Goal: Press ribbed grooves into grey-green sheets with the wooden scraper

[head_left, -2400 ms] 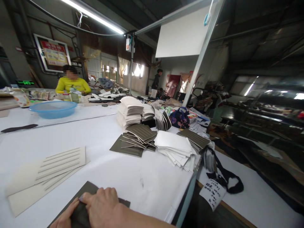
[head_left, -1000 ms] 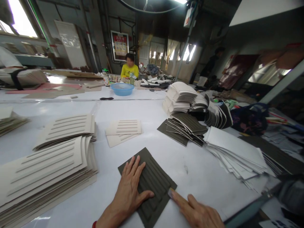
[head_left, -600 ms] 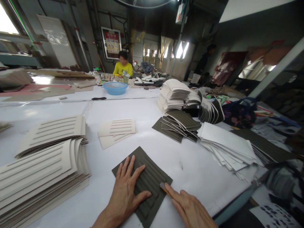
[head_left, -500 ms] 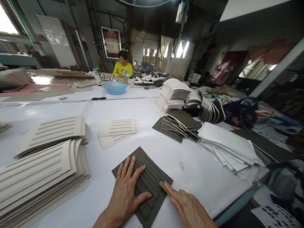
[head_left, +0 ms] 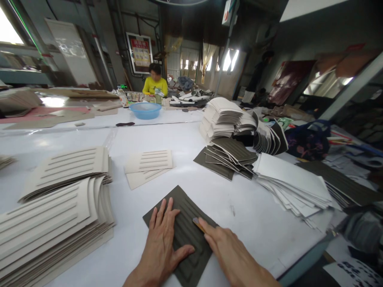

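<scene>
A dark olive-grey sheet (head_left: 185,235) with raised parallel ridges lies at a slant on the white tabletop in front of me. My left hand (head_left: 163,235) rests flat on its left half, fingers spread, thumb pointing right. My right hand (head_left: 227,247) is closed around a small flat tool (head_left: 198,224) with a tan edge and a greyish tip. That tip touches the sheet near the ridges on its right side; most of the tool is hidden in my fingers. Beyond the sheet lie two cream ridged pieces (head_left: 149,161), partly overlapping.
Tall stacks of cream ridged pieces (head_left: 50,215) stand at left. On the right are dark ridged pieces (head_left: 230,153), white sheets (head_left: 293,179) and curved cream stacks (head_left: 221,113). A blue basin (head_left: 145,111) stands farther back, near a seated person in yellow (head_left: 155,84).
My right hand has slid the tool leftward and slightly up, from the sheet's right edge inward over the ridges. My left hand stays pressed on the sheet. The view has shifted slightly.
</scene>
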### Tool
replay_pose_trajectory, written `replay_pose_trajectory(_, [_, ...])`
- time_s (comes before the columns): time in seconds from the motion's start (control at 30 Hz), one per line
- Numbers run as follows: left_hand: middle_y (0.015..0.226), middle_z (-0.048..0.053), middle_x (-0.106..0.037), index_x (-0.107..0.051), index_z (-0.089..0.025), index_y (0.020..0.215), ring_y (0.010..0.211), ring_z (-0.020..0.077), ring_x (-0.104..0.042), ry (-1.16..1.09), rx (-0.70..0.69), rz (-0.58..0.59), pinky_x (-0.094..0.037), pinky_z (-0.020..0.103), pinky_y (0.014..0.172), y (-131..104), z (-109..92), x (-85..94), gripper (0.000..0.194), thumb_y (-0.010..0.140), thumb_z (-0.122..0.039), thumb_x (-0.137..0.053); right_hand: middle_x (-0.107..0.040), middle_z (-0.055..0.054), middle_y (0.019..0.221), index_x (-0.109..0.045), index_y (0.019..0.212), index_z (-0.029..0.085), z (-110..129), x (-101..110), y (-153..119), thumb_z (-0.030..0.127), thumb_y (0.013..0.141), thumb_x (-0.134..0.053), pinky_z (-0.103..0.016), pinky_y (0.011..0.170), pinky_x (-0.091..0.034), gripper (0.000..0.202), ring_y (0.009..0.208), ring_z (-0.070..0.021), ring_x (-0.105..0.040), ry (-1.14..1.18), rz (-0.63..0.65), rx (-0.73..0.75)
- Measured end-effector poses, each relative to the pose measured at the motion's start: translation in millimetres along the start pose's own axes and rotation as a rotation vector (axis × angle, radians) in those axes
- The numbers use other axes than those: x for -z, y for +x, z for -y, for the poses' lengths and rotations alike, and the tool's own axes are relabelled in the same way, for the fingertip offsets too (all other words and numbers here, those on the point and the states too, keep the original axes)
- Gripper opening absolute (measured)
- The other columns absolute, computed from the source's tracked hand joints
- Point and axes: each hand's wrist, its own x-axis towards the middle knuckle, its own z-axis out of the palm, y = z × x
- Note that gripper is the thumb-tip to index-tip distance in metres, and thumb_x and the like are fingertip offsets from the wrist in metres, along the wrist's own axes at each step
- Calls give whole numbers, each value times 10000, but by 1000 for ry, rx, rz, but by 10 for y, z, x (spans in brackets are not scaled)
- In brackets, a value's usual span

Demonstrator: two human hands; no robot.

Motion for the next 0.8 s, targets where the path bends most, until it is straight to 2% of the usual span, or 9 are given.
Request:
replay_pose_trajectory(0.1, [1566, 212, -256, -495, -143, 1289, 1457, 396, -184, 8, 6, 10, -261, 638, 1131, 7, -9, 11, 769, 696, -557, -757, -719, -106, 1114, -509, 1406, 209, 253, 55, 501, 227, 988, -355, -324, 856, -519, 446, 999, -241, -687, -5, 39, 67])
replay_pose_trajectory(0.17, [1568, 200, -261, -510, -168, 1283, 1459, 393, -179, 9, 6, 32, -250, 642, 1133, 18, -22, 38, 721, 716, -545, -744, -713, -94, 1135, -533, 1384, 217, 317, 113, 767, 250, 989, -385, -315, 872, -505, 423, 1015, -236, -678, -20, 32, 141])
replay_pose_trajectory(0.27, [1583, 161, -243, -502, -256, 1331, 1459, 403, -169, 15, -9, 50, -258, 667, 1110, 26, -34, 76, 663, 763, -529, -709, -699, -29, 1180, -593, 1320, 309, 218, 264, 881, 314, 985, -460, -271, 874, -489, 360, 1037, -203, -662, -25, 14, 176])
replay_pose_trajectory(0.33, [1597, 141, -205, -466, -333, 1381, 1454, 425, -163, 33, -30, 37, -275, 691, 1082, 22, -32, 82, 652, 793, -509, -687, -701, -15, 1157, -575, 1332, 352, 54, 363, 720, 320, 996, -455, -266, 843, -493, 357, 1006, -190, -666, -38, -29, 144])
replay_pose_trajectory(0.4, [1610, 126, -155, -433, -388, 1407, 1448, 445, -159, 52, -54, 17, -286, 704, 1063, 16, -24, 73, 649, 812, -486, -673, -705, -19, 1051, -528, 1370, 381, -140, 401, 422, 285, 1008, -435, -269, 770, -503, 386, 893, -178, -682, -102, -89, 77])
replay_pose_trajectory(0.47, [1619, 115, -107, -411, -409, 1422, 1443, 456, -164, 63, -73, 2, -294, 706, 1057, 12, -18, 61, 658, 819, -473, -667, -673, 1, 933, -488, 1389, 425, -326, 362, 91, 235, 997, -451, -250, 666, -498, 437, 744, -151, -677, -215, -130, 20])
replay_pose_trajectory(0.57, [1629, 96, -43, -389, -417, 1436, 1435, 465, -184, 74, -86, -12, -305, 704, 1052, 13, -16, 49, 674, 823, -476, -662, -629, 13, 929, -395, 1445, 430, -528, 223, -275, 88, 941, -470, -232, 590, -480, 615, 664, -123, -658, -366, -121, 29])
replay_pose_trajectory(0.67, [1633, 77, 15, -380, -422, 1440, 1432, 465, -193, 89, -89, -20, -310, 699, 1052, 13, -14, 44, 677, 825, -471, -661, -617, -9, 994, -299, 1505, 358, -598, 120, -410, -38, 835, -474, -244, 610, -494, 798, 688, -127, -656, -461, -87, 94])
replay_pose_trajectory(0.8, [1633, 71, 39, -373, -422, 1444, 1431, 463, -198, 94, -100, -23, -313, 695, 1050, 7, -7, 43, 684, 826, -466, -663, -619, -42, 1023, -321, 1503, 291, -529, 112, -351, -21, 767, -541, -289, 615, -511, 829, 682, -161, -647, -614, -45, 141])
